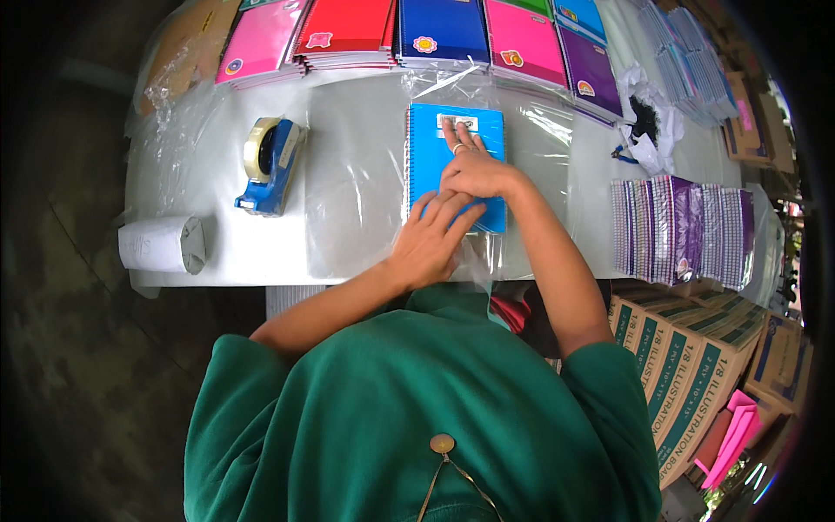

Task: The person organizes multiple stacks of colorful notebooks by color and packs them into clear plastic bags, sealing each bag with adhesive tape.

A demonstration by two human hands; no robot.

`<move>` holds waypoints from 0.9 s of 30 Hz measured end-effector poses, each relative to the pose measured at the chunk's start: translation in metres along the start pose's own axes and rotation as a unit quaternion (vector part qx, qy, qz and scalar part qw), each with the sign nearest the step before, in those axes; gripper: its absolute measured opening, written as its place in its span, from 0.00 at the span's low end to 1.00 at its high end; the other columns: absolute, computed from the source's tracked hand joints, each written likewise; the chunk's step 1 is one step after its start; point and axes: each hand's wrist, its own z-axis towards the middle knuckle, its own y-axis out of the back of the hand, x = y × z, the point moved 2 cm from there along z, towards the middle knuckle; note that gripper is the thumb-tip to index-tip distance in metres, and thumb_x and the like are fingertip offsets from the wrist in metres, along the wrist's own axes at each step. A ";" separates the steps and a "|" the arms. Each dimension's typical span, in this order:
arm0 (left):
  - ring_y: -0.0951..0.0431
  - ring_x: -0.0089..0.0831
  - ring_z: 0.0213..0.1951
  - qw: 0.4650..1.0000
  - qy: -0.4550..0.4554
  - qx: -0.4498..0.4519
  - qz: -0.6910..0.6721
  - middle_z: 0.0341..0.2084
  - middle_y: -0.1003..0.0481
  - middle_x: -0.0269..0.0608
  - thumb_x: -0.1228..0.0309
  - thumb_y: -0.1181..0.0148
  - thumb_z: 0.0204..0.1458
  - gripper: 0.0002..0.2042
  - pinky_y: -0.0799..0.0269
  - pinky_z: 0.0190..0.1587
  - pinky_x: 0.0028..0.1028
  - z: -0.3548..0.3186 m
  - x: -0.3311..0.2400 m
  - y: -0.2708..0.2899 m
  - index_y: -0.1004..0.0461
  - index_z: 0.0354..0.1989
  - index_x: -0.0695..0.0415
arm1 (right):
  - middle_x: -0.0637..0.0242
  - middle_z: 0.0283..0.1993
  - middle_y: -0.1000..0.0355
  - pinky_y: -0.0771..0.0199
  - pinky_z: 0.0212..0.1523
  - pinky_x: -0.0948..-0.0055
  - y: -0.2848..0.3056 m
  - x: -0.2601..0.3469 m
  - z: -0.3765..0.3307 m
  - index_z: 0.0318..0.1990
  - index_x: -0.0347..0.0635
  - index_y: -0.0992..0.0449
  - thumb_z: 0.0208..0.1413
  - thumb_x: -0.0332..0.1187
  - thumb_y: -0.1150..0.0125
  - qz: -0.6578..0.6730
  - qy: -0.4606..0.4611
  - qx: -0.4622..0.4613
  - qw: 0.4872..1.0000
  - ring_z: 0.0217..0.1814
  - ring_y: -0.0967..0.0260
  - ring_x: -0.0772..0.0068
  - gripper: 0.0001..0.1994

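Observation:
A blue spiral notebook (pixel 424 139) lies on the table with its coil along the left side and a white label near its top. Clear plastic film (pixel 348 174) spreads under and around it, crumpled above its top edge. My right hand (pixel 477 170) rests on the cover, fingers stretched toward the label, with a ring on one finger. Just below, my left hand (pixel 429 239) lies across the notebook's lower part, fingers apart and close against the right hand. Neither hand grips anything that I can see.
A blue tape dispenser (pixel 280 165) stands left, beyond a white paper roll (pixel 162 244). Stacks of notebooks (pixel 444 30) line the far edge. Wrapped purple notebooks (pixel 678 228) and a white plastic bag (pixel 663 130) sit right. Cardboard boxes (pixel 687 374) stand below the table's right side.

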 end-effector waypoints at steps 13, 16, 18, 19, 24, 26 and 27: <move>0.29 0.29 0.27 0.873 0.443 -0.202 0.040 0.28 0.25 0.51 0.66 0.48 0.52 0.13 0.32 0.34 0.28 -0.100 0.157 0.151 0.26 0.38 0.65 | 0.56 0.71 0.59 0.54 0.67 0.63 0.001 -0.002 -0.005 0.39 0.45 0.28 0.26 0.27 0.29 0.048 0.034 -0.138 0.989 0.72 0.64 0.52 0.24; 0.31 0.28 0.26 0.777 0.606 -0.036 -0.166 0.24 0.26 0.42 0.59 0.48 0.53 0.20 0.33 0.31 0.27 -0.118 0.201 0.156 0.27 0.43 0.66 | 0.59 0.69 0.54 0.47 0.64 0.63 0.005 0.010 -0.002 0.45 0.45 0.37 0.22 0.27 0.27 0.042 0.005 -0.142 0.989 0.70 0.56 0.55 0.35; 0.30 0.27 0.30 0.769 0.611 0.040 -0.186 0.26 0.27 0.39 0.59 0.48 0.53 0.18 0.33 0.33 0.25 -0.108 0.203 0.161 0.25 0.41 0.64 | 0.62 0.68 0.52 0.46 0.63 0.61 0.007 0.011 -0.001 0.47 0.46 0.37 0.21 0.27 0.26 0.038 0.000 -0.142 0.989 0.69 0.53 0.57 0.37; 0.30 0.27 0.32 0.763 0.611 0.078 -0.196 0.28 0.27 0.37 0.59 0.48 0.53 0.18 0.33 0.34 0.24 -0.107 0.203 0.163 0.25 0.39 0.63 | 0.63 0.68 0.51 0.45 0.62 0.61 0.007 0.012 -0.001 0.47 0.46 0.37 0.21 0.27 0.26 0.037 -0.002 -0.143 0.989 0.68 0.52 0.57 0.37; 0.34 0.36 0.51 0.671 0.412 -0.059 -0.614 0.53 0.35 0.43 0.62 0.47 0.52 0.11 0.39 0.55 0.32 -0.163 0.206 0.164 0.24 0.32 0.56 | 0.64 0.68 0.52 0.46 0.63 0.61 0.007 0.007 -0.001 0.49 0.46 0.37 0.21 0.26 0.27 0.023 0.003 -0.145 0.989 0.69 0.53 0.57 0.39; 0.39 0.43 0.58 0.640 0.279 -0.088 -0.710 0.60 0.43 0.48 0.64 0.46 0.52 0.09 0.45 0.61 0.39 -0.185 0.192 0.161 0.24 0.31 0.56 | 0.64 0.68 0.52 0.47 0.64 0.60 0.005 0.004 0.000 0.50 0.46 0.37 0.21 0.26 0.27 0.027 0.000 -0.143 0.989 0.69 0.54 0.56 0.39; 0.52 0.49 0.64 0.629 0.338 -0.077 -0.696 0.66 0.59 0.48 0.66 0.46 0.51 0.08 0.57 0.64 0.45 -0.190 0.189 0.160 0.25 0.27 0.56 | 0.64 0.68 0.52 0.47 0.64 0.60 0.006 0.005 -0.001 0.50 0.46 0.36 0.20 0.26 0.27 0.033 -0.005 -0.143 0.989 0.69 0.53 0.56 0.39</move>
